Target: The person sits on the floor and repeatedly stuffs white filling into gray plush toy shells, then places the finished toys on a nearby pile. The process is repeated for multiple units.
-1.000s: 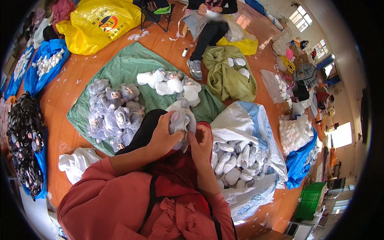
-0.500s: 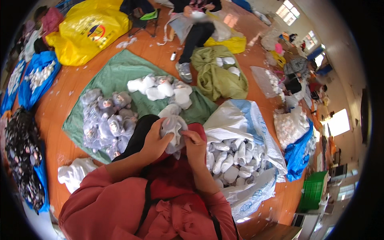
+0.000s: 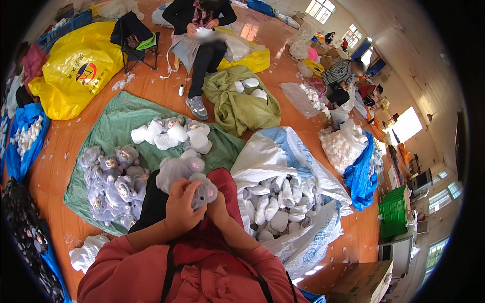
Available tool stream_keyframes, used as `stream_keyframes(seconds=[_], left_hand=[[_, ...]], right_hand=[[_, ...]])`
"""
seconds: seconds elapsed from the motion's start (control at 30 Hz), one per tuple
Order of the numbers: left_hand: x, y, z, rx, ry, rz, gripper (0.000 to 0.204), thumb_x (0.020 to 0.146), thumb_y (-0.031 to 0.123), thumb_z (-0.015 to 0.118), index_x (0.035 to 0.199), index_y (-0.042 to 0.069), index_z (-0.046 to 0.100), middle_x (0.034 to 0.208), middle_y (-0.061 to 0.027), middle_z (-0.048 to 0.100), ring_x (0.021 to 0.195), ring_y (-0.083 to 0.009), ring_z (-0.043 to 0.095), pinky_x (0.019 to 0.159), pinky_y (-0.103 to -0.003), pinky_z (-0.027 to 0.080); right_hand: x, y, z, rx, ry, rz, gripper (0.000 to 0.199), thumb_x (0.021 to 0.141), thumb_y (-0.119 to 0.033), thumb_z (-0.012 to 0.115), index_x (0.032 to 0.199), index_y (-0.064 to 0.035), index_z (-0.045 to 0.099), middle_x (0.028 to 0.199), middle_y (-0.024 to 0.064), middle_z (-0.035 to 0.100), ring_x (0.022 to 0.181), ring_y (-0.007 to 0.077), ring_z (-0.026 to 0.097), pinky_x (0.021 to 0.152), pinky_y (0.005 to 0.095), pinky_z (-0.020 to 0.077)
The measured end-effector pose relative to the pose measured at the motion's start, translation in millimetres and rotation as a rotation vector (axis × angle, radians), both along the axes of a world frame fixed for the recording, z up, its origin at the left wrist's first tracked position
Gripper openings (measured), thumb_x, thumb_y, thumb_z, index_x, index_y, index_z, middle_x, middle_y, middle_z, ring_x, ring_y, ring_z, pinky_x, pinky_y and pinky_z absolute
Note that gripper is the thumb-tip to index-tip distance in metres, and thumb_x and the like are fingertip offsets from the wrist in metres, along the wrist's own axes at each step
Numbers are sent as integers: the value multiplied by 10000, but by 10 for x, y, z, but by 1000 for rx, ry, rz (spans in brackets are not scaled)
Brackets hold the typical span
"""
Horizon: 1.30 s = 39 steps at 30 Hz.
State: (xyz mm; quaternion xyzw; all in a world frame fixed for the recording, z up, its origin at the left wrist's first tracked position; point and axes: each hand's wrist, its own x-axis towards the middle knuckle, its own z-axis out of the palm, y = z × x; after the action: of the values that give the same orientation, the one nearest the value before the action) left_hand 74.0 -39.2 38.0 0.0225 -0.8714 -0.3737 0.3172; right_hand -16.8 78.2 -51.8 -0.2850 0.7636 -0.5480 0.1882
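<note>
Over my lap I hold a grey plush toy piece (image 3: pixel 204 191) with a small pink patch, its furry side showing. My left hand (image 3: pixel 182 206) is closed round its near left side. My right hand (image 3: pixel 217 208) grips it from the right, its fingertips mostly hidden behind the plush. Just beyond lies more grey plush (image 3: pixel 174 172), with a pink-lined ear; I cannot tell whether the two are joined. White stuffed pieces (image 3: pixel 164 134) lie on the green cloth (image 3: pixel 113 113) ahead. Grey plush toys (image 3: pixel 116 187) are heaped on its left part.
On my right, an open white sack (image 3: pixel 308 252) holds many pale stuffed pieces. Opposite sits a person (image 3: pixel 199 20) beside an olive cloth (image 3: pixel 242 111). A yellow bag (image 3: pixel 76 70) and a folding chair (image 3: pixel 136 43) stand back left. Far right is a green crate (image 3: pixel 394 214).
The held piece has turned from its pale side to its grey furry side. Both hands have come nearer to my body. More grey plush now shows beyond them; the view has shifted.
</note>
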Motion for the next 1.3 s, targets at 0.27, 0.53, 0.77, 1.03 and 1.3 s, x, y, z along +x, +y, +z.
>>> stream_keyframes(seconds=[0.27, 0.53, 0.77, 1.03, 1.3], left_hand=[[30, -30, -58, -81, 4, 18, 553, 670, 121, 728, 1190, 26, 567, 1101, -205, 509, 983, -385, 528, 866, -446, 450], [58, -41, -160, -42, -56, 31, 536, 674, 156, 733, 1174, 41, 578, 1088, -210, 529, 993, -394, 538, 876, -458, 451], [4, -210, -337, 27, -59, 115, 538, 723, 186, 714, 1205, 11, 550, 1108, -222, 531, 1001, -402, 537, 890, -452, 446], [-126, -306, -432, 385, -75, 211, 465, 738, 118, 695, 1171, 29, 549, 1074, -185, 507, 998, -355, 527, 875, -405, 445], [-118, -241, -382, 316, -71, 234, 483, 729, 134, 709, 1174, 35, 550, 1089, -178, 502, 1020, -357, 524, 893, -402, 445]], right_hand=[[60, -40, -208, 39, 216, 146, 367, 907, -113, 556, 1274, -102, 553, 1230, 58, 616, 1149, 217, 589, 956, 340, 468], [154, -66, -1, -220, -238, 172, 354, 929, -101, 498, 1279, -80, 549, 1252, 100, 599, 1162, 241, 577, 968, 350, 461], [273, -47, 118, -129, 187, -165, 268, 804, 58, 612, 1059, -22, 592, 1136, 169, 580, 1036, 343, 558, 921, 379, 446], [431, 142, 252, -331, -5, -244, 146, 843, 75, 600, 903, -45, 541, 1072, 83, 537, 960, 172, 524, 865, 272, 427], [273, 139, 488, -216, 89, -246, 126, 879, 19, 618, 995, -29, 611, 983, 83, 598, 847, 166, 570, 768, 262, 465]])
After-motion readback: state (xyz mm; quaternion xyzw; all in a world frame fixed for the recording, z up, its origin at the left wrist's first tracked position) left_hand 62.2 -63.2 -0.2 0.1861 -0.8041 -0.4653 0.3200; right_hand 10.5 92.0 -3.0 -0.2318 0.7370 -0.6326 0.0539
